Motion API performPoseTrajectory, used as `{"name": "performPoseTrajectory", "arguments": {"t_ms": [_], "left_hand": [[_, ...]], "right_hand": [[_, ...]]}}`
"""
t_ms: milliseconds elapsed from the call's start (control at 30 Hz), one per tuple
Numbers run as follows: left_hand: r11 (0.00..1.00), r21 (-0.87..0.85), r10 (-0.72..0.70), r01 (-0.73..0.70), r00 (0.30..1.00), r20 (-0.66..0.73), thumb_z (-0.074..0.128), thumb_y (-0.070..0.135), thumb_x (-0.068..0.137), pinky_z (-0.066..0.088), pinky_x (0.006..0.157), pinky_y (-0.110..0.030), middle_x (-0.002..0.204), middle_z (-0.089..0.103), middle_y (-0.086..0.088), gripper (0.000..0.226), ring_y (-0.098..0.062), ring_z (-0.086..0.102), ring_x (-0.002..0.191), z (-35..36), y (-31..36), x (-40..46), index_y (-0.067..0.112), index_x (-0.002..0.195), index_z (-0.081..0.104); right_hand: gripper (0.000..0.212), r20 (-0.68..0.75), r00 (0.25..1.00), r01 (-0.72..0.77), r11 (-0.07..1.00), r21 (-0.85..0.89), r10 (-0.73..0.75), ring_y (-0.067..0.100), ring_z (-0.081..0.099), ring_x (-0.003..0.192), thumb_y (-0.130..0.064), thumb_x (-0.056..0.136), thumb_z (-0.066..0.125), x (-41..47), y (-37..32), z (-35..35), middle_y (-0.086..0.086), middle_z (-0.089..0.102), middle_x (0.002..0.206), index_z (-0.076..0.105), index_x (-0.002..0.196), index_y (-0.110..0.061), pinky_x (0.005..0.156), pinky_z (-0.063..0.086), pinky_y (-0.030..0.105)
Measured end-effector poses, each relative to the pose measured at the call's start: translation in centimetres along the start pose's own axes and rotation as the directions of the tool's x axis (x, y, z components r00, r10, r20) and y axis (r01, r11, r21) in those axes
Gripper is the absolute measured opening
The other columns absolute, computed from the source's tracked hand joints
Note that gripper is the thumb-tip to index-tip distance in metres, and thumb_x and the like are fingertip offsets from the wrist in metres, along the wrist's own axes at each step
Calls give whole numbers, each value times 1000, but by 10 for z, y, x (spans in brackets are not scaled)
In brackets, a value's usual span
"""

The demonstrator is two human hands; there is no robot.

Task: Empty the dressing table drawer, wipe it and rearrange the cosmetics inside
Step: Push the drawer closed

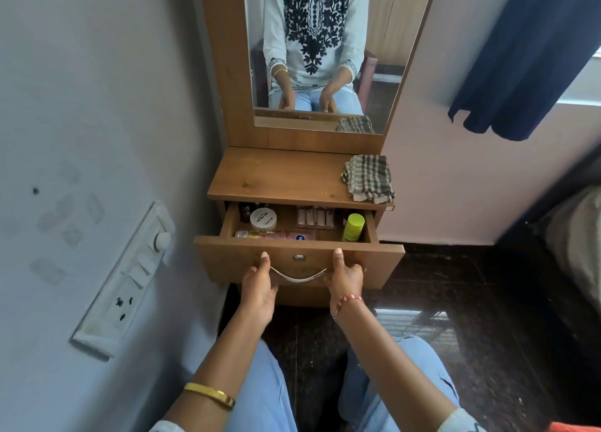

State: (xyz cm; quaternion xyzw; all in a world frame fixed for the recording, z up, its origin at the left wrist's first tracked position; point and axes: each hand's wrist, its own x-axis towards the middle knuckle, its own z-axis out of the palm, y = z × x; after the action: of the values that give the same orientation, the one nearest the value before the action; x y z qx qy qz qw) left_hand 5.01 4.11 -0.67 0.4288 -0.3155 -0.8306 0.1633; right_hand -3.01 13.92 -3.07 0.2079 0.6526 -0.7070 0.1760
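Note:
The wooden drawer (227,256) of the dressing table stands pulled out. My left hand (258,288) and my right hand (344,277) grip its front panel on either side of the silver handle (297,274), thumbs up on the front face and fingers curled under the lower edge. Inside lie a white round jar (263,218), a dark small bottle (245,210), a pink lying bottle (279,235), a clear case of lipsticks (315,217) and a yellow-green capped bottle (353,227). A checked cloth (369,178) is folded on the table top (279,175).
A mirror (318,51) rises behind the table top. A switchboard (130,279) is fixed on the left wall close to the drawer. A dark curtain (527,57) hangs at the right, and a bed edge (575,236) is at the far right. My knees are under the drawer.

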Motion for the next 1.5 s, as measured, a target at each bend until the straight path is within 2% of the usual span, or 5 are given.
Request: {"name": "performPoseTrajectory", "arguments": {"t_ms": [700,867,1067,1300,1500], "left_hand": [[1000,-19,8,-7,999,51,33,5,98,29,110,-38,139,47,-11,30,-23,47,125,48,30,77,9,125,45],[1000,0,27,-28,998,55,31,3,97,34,99,-34,109,59,-2,41,-12,55,88,58,33,87,7,138,36],[998,48,36,-40,996,80,28,1,97,31,106,-38,143,41,-15,42,-29,41,131,54,29,83,7,138,33],[996,92,18,-23,998,59,26,1,97,33,102,-37,94,56,-2,30,-27,51,115,46,35,81,13,107,52],[967,216,105,-134,984,143,26,5,98,30,110,-39,141,43,-16,41,-29,41,131,47,38,51,4,138,36]], "right_hand": [[45,-43,999,19,999,49,-17,26,57,111,-17,89,58,75,-42,45,13,57,125,44,130,-5,104,43,43],[37,5,1000,27,990,136,-28,22,55,98,-5,89,56,81,-50,49,8,57,106,47,125,-7,96,45,38],[33,55,998,19,988,152,-27,24,57,100,-3,88,56,78,-43,52,7,59,108,50,118,-14,100,42,42],[26,76,995,50,984,170,-64,14,55,78,-3,91,51,67,-54,33,-2,57,82,54,115,-13,75,47,29],[38,112,966,235,972,3,-234,22,52,117,-21,93,52,32,-65,24,6,59,121,51,130,-9,103,41,37]]}}
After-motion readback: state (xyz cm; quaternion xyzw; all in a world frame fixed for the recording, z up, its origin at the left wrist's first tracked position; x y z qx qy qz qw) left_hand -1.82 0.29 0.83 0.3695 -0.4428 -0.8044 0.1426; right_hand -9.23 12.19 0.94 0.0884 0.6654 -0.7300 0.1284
